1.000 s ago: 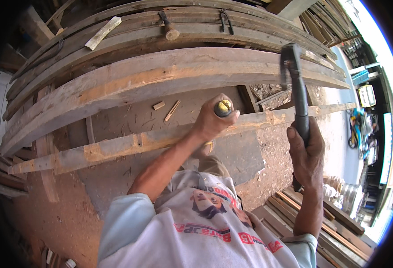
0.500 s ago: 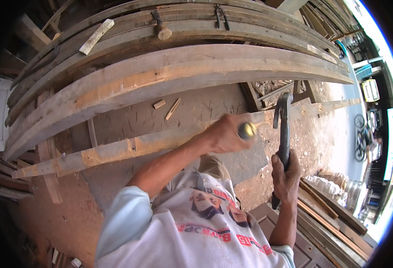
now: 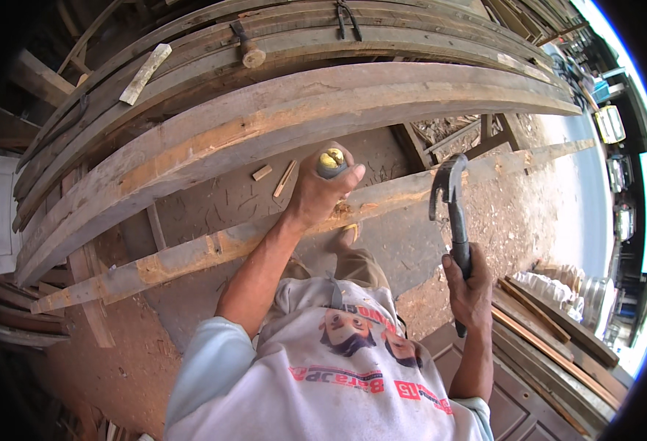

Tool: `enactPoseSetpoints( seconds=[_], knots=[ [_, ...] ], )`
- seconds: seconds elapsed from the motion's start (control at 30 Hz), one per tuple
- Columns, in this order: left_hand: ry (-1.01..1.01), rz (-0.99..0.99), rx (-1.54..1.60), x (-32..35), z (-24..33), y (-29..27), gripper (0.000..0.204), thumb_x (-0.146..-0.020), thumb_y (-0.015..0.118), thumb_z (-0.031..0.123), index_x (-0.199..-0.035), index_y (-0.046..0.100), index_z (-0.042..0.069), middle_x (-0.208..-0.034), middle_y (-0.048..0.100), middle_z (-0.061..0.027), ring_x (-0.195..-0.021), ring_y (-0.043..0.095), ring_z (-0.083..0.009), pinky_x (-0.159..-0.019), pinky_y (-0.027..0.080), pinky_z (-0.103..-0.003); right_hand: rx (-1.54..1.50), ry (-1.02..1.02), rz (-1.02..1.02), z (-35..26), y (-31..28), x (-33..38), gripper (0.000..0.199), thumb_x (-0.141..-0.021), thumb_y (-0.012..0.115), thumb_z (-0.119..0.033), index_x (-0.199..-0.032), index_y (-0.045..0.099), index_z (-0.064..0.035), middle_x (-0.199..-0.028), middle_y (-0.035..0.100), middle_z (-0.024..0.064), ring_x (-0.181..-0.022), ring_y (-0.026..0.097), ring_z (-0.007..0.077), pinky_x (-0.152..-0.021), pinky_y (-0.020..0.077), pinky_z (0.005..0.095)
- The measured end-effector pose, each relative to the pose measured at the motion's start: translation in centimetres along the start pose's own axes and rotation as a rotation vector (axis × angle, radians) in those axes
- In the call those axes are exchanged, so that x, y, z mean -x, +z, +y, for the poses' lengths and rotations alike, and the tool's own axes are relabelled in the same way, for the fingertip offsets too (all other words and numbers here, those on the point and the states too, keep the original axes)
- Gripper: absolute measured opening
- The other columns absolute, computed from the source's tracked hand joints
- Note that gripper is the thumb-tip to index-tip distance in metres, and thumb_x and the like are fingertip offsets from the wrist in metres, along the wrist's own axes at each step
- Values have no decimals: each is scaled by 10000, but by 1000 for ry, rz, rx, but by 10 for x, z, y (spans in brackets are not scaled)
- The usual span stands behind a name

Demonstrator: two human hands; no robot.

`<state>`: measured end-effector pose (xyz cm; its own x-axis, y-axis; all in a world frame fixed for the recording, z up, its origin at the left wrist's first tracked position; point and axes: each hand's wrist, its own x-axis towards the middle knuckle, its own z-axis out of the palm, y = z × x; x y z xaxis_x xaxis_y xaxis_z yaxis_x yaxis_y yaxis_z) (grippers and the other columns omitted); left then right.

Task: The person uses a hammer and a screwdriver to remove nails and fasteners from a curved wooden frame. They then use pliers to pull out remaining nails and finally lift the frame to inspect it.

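In my left hand (image 3: pixel 316 195), fingers closed round it, is a thick dark handle with a yellow end (image 3: pixel 332 158) pointing up at me; the tool's lower part is hidden beneath. This hand is above the narrow notched wooden beam (image 3: pixel 184 257), between it and the thick beam beyond. My right hand (image 3: pixel 470 287) grips a claw hammer (image 3: pixel 459 217) by its dark handle, head up, to the right of my body. A small round pit with rough wood round it shows in the narrow beam just beside my left wrist.
Beyond the narrow beam lies a thick curved-looking beam (image 3: pixel 338 95). On the boards behind it rest a mallet (image 3: pixel 250 53), pincers (image 3: pixel 349 20) and a pale wood block (image 3: pixel 145 73). Wood offcuts (image 3: pixel 285 178) lie below; stacked planks (image 3: pixel 551 353) are at lower right. A street runs along the right.
My left hand has moved left and farther from me, carrying the yellow-ended tool. The claw hammer has shifted slightly left and lower, its head tipped more to the left. The view has shifted a little.
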<state>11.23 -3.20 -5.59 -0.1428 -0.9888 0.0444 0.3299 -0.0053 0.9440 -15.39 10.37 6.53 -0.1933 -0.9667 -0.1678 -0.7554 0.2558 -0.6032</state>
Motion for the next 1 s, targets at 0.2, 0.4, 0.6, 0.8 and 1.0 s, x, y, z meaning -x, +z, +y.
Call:
enactPoseSetpoints(
  seconds=[0.2, 0.4, 0.6, 0.8, 1.0],
  knots=[
    [-22, 2, -95, -4, 2, 6, 197, -942, 762, 180, -907, 589, 92, -709, 561, 35, -622, 518, -55, -559, 438, -250, 48, -28, -44, -23, -1, -5, 264, -997, 730, -245, -1098, 611, -32, -659, 529, 78, -607, 489, 174, -588, 438, 386],
    [-15, -5, -140, -8, 4, 5, 197, -930, 778, 181, -908, 604, 90, -713, 571, 36, -623, 522, -50, -559, 439, -242, 48, -190, 10, -49, -10, -12, 284, -990, 740, -239, -1125, 611, -25, -663, 541, 87, -604, 501, 184, -591, 446, 386],
    [-47, 27, -130, -4, 7, 6, 213, -922, 791, 166, -875, 601, 82, -727, 570, 44, -654, 511, -49, -598, 455, -252, 19, -175, -28, -51, -4, -18, 336, -989, 759, -275, -1154, 614, -21, -680, 530, 49, -626, 492, 163, -600, 447, 360],
    [143, 50, -341, 4, 11, 10, 210, -905, 797, 131, -867, 602, 63, -761, 582, 31, -710, 508, -64, -665, 479, -268, -445, -428, 147, -66, -6, -33, 308, -1045, 692, -289, -1162, 584, -25, -729, 520, -35, -565, 458, 54, -502, 371, 224],
    [142, 2, -308, 2, 0, 5, 207, -883, 799, 152, -880, 603, 86, -786, 569, 50, -746, 528, -66, -688, 474, -282, 285, -444, -305, -78, -6, -57, 231, -1061, 623, -212, -1123, 523, -14, -675, 627, 172, -552, 633, 383, -538, 480, 501]
  ],
)
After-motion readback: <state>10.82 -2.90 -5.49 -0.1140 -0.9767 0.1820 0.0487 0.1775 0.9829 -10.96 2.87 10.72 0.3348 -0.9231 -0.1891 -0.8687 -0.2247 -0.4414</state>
